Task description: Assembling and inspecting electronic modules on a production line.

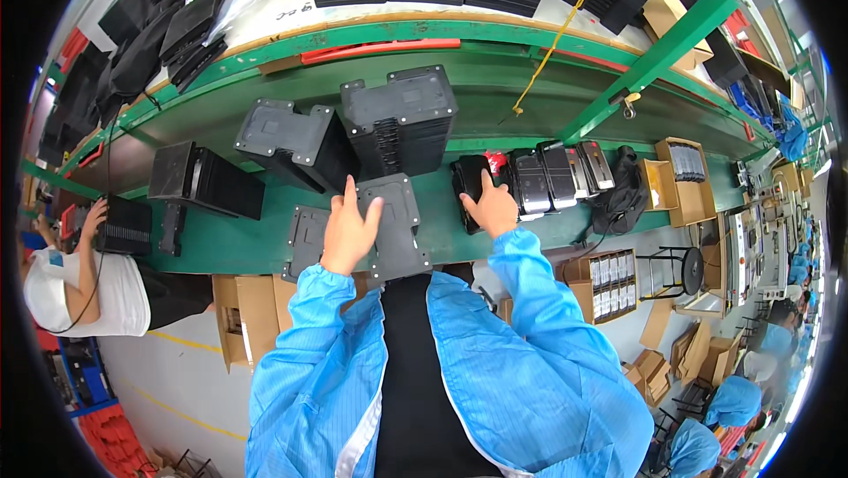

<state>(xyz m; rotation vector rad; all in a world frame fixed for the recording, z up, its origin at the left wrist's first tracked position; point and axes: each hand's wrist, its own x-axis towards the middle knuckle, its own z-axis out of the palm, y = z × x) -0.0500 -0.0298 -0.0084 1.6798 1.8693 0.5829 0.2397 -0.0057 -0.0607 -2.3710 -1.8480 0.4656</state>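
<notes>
My left hand (351,232) is over two flat black plastic panels with corner tabs, its fingers apart and nothing in it. One panel (397,217) lies to its right; the other panel (300,223) is partly hidden behind the hand. My right hand (495,209) is at a black boxy case (466,179), with index finger and thumb spread over its right side; they appear to touch it. Beyond the left hand stand two tall stacks of similar panels, a nearer stack (287,131) and a farther stack (399,100).
Right of my hand, several black and silver boxy units (541,174) stand in a row beside a black bag (622,191) and cardboard boxes (685,179). More black panels (205,179) stand at left. A person (84,288) works there. A yellow cord (549,49) hangs down over the green bench.
</notes>
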